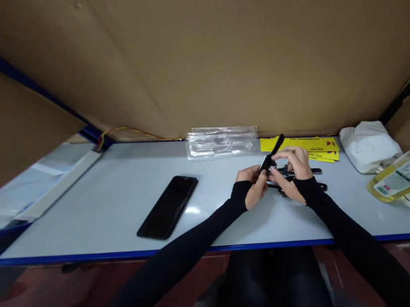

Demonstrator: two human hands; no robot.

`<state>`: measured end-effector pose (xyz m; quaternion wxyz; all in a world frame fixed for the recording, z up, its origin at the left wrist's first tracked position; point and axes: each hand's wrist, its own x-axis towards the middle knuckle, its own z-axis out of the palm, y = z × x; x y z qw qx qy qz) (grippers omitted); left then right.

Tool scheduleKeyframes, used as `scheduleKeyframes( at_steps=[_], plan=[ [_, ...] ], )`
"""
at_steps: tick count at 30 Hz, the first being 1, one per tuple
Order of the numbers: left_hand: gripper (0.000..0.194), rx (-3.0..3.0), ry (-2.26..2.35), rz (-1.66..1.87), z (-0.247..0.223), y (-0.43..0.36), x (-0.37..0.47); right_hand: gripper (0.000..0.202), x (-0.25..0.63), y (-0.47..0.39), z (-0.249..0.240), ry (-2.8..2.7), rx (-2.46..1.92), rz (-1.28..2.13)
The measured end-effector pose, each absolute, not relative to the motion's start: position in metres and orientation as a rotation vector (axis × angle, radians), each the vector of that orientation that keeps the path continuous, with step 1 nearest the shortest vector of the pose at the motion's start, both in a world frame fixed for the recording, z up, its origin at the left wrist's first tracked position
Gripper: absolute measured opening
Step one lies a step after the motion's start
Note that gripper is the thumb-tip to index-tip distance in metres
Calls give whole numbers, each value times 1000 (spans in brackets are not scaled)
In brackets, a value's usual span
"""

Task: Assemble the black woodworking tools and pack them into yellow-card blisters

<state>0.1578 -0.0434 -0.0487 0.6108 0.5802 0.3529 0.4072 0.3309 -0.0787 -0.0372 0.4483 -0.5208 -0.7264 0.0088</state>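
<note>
Above the right half of the table, a slim black-handled tool (278, 146) with a pale, shiny lower part is tilted upright; its exact kind cannot be made out. My left hand (253, 184) is closed around its lower end, thumb and fingers pressed together. From the right, my right hand (295, 167) meets the same tool with bent fingers and thumb, which partly cover it. Beneath and behind the right hand lie more black-handled tools (315, 170), partly hidden by it.
Clear plastic blister shells (223, 143) and yellow printed cards (316, 146) lie along the cardboard wall. A black phone (167, 206) rests left of my hands. To the right are a white cloth bundle (368, 143) and a bottle of yellow liquid (403, 176). A blue edge (175, 254) borders the table.
</note>
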Motion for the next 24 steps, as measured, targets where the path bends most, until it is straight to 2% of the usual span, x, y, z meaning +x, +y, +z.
scheduleKeyframes(
  at_steps=[2, 4, 7, 16, 19, 24],
  plan=[
    [48, 1350, 816, 924, -49, -43, 158, 11, 332, -78, -37, -1814, -1290, 27],
    [48, 1361, 810, 922, -49, -43, 157, 23, 333, -79, -37, -1776, -1299, 44],
    [48, 1375, 798, 951, -49, -44, 157, 16, 331, -80, -36, -1705, -1331, 83],
    [45, 1411, 789, 933, -50, -46, 157, 24, 329, -81, -32, -1684, -1278, 122],
    [45, 1393, 794, 940, -52, -45, 158, 16, 329, -83, -31, -1756, -1275, 106],
    [45, 1382, 794, 933, -56, -46, 161, 36, 320, -84, -37, -1723, -1315, 206]
  ],
)
